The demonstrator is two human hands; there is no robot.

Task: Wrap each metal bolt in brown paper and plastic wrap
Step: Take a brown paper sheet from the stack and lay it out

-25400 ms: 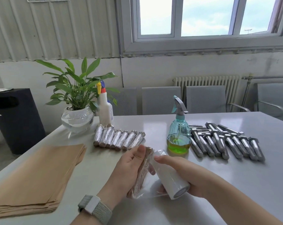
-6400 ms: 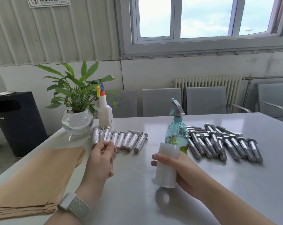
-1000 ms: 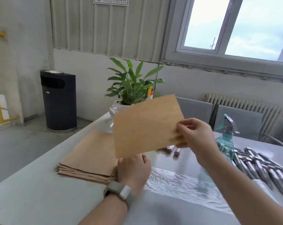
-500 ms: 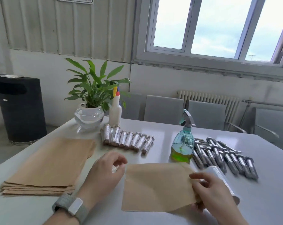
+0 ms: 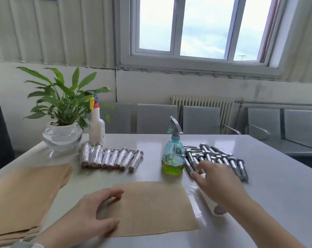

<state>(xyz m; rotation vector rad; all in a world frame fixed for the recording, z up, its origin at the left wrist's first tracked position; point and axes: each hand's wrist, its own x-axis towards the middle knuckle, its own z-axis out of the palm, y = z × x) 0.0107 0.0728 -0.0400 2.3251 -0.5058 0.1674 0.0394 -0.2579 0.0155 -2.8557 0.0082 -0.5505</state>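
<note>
Lying flat on the white table [image 5: 269, 190], a single sheet of brown paper [image 5: 153, 208] sits at the near centre, with a strip of clear plastic wrap [image 5: 193, 192] showing along its right edge. The left hand [image 5: 90, 213] rests at the sheet's 9 o'clock edge, fingers spread and loosely arched, fingertips touching the paper and gripping nothing. The right hand [image 5: 217, 183] reaches out at the sheet's 2 o'clock, fingers extended toward the near ends of the bare metal bolts [image 5: 221, 160]; it is motion-blurred, and whether a fingertip touches a bolt cannot be told. It holds nothing that can be seen. Under that wrist lies the white roll of wrap [image 5: 211, 203], its end poking out toward the viewer.

The bare bolts lie side by side at 1 o'clock from the sheet, just right of a teal spray bottle [image 5: 173, 154] with green liquid in the bottom. At 11 o'clock a row of wrapped bolts [image 5: 111, 158] lies in a neat line. Behind them stand a white squeeze bottle [image 5: 96, 127] and a green plant [image 5: 62, 99] in a glass bowl [image 5: 62, 136]. At 9 o'clock, near the table's left edge, is a stack of brown paper sheets [image 5: 24, 199].
</note>
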